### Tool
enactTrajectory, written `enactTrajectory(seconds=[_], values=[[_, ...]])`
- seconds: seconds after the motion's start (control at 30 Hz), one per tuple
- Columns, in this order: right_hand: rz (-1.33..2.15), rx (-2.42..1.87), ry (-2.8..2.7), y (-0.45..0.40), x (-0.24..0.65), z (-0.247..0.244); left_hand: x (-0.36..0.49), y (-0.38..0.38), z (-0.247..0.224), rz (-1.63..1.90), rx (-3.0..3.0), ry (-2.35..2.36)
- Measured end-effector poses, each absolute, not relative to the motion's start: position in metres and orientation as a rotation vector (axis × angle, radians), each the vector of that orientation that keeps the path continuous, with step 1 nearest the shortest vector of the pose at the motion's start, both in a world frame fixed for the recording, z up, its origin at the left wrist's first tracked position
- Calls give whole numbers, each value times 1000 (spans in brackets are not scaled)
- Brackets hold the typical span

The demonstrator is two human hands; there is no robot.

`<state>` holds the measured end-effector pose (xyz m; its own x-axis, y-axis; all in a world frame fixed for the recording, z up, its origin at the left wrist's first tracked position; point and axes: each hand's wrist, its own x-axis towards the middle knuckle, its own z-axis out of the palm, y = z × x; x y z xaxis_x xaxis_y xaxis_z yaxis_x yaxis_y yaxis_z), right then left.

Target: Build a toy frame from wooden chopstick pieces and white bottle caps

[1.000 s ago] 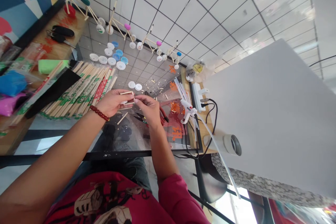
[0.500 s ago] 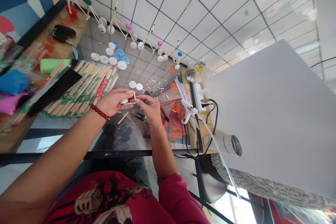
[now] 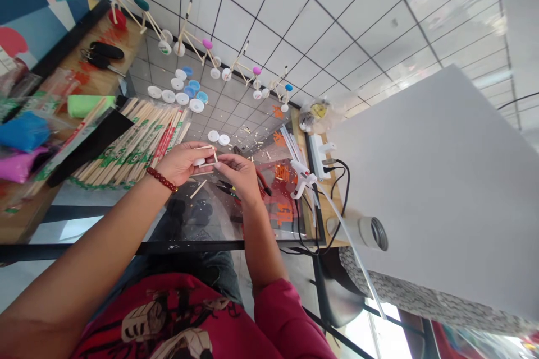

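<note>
Over the glass table my left hand [image 3: 179, 165], a beaded bracelet at its wrist, is closed on a small frame of wooden sticks [image 3: 215, 155]. A white bottle cap [image 3: 199, 162] shows at the fingers of that hand. The thumb and fingers of my right hand [image 3: 243, 176] pinch the frame's right-hand corner; the exact contact is too small to make out. Below the hands lie a loose stick piece [image 3: 198, 189] and dark-bladed pliers [image 3: 227, 188]. Two white caps [image 3: 219, 137] rest just beyond my fingers.
Bundled chopsticks [image 3: 135, 143] lie left, near coloured clay packs [image 3: 25, 130]. More caps [image 3: 182, 99] sit farther back. Several stick models with cap wheels [image 3: 185, 33] line the far edge. A white glue gun [image 3: 302, 178], power strip [image 3: 319, 156] and cables are at right.
The hands stay together on the stick frame, with only a slight shift of the fingers. The view has moved very slightly.
</note>
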<state>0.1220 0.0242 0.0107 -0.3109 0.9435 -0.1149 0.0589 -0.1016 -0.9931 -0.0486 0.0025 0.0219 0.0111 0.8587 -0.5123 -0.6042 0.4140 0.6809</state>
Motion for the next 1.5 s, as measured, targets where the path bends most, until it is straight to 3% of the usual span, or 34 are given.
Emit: enactTrajectory(seconds=[0.5,0.77,0.97,1.1,1.33,1.5], values=[[1417,-1174,-1553,21,127,8,-48,-1,29,1184,362,1079],[595,-1234,-2368,-22,186,9,-38,-20,33,1047,639,1105],[291,-1470,-2442,-21,210,7,-4,-49,10,849,1257,1334],[288,-1485,-2410,-30,209,9,6,-63,5,839,1719,1441],[373,-1459,-2310,-51,200,-4,-6,-82,17,643,1918,1695],[405,-1438,-2180,-61,203,-12,-31,-90,25,484,2135,1588]])
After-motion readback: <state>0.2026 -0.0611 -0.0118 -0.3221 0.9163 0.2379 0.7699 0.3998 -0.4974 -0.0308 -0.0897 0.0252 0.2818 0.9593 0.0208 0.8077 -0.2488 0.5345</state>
